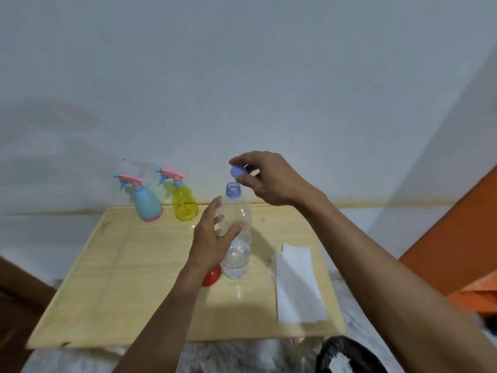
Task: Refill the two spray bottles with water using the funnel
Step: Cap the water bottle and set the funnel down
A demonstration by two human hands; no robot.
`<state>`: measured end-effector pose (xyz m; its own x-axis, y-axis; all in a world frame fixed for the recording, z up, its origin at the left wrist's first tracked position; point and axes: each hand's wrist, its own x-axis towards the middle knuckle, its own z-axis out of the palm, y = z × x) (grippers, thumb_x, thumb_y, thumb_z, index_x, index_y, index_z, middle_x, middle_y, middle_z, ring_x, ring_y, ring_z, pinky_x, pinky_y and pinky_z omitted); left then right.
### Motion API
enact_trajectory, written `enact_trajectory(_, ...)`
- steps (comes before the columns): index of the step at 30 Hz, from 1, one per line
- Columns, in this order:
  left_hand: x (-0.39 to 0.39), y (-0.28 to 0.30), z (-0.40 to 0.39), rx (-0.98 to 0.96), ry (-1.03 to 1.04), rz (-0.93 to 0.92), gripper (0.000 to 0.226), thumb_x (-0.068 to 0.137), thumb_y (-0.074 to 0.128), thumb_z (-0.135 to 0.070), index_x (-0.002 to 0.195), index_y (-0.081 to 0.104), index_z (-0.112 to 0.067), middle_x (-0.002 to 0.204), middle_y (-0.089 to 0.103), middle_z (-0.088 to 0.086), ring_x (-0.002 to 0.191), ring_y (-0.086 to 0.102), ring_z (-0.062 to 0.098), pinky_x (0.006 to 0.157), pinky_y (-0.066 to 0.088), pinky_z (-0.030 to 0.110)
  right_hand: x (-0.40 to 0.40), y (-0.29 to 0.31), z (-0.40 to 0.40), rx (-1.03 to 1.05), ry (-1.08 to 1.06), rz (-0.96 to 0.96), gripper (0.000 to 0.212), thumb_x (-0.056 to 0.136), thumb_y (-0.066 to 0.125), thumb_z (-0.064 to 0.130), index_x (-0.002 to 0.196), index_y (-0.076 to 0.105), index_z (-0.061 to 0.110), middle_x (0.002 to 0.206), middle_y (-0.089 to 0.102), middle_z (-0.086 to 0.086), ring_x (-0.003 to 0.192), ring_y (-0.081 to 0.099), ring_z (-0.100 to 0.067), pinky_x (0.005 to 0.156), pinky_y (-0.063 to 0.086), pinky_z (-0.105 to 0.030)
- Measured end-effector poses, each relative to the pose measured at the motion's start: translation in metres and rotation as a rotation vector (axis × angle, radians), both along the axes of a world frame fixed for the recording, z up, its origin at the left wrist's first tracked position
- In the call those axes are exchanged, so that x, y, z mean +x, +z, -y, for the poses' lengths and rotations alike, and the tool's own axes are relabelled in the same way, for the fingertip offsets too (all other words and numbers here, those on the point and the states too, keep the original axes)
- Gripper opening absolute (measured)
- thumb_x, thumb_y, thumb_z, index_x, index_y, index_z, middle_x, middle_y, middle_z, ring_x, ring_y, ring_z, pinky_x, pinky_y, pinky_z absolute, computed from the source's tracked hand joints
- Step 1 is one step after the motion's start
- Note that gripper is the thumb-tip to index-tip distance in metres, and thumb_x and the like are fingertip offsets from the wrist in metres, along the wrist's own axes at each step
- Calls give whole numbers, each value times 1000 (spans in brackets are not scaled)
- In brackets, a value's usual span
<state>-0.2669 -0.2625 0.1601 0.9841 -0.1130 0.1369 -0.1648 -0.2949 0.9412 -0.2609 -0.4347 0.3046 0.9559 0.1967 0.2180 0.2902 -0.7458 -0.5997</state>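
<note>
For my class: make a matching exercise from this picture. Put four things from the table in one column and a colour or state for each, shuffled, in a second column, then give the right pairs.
Things:
1. water bottle
2. cap
3. funnel
4. paper towel

Colour or state:
A. red, partly hidden behind the left hand
B. white, lying flat at the table's right side
C. clear, upright, its neck open
D. purple, pinched in the right hand

Pairs: 1-C, 2-D, 3-A, 4-B
</note>
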Motion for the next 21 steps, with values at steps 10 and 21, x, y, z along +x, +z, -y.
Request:
enact_trajectory(10,-7,-3,7,10,64,14,80,81,80,-37,148,37,-28,146,46,-11,120,57,14,97,54,44,20,3,-15,-465,143,-116,42,99,59,7,139,59,18,140,58,-6,126,55,-26,100,48,-40)
enact_trajectory(21,-11,-2,4,34,80,7,80,81,79,-40,149,35,-31,149,44,-11,123,55,13,99,53,43,17,4,-28,-561,156,-140,34,102,56,15,136,60,15,136,59,-8,126,53,-27,97,48,-39)
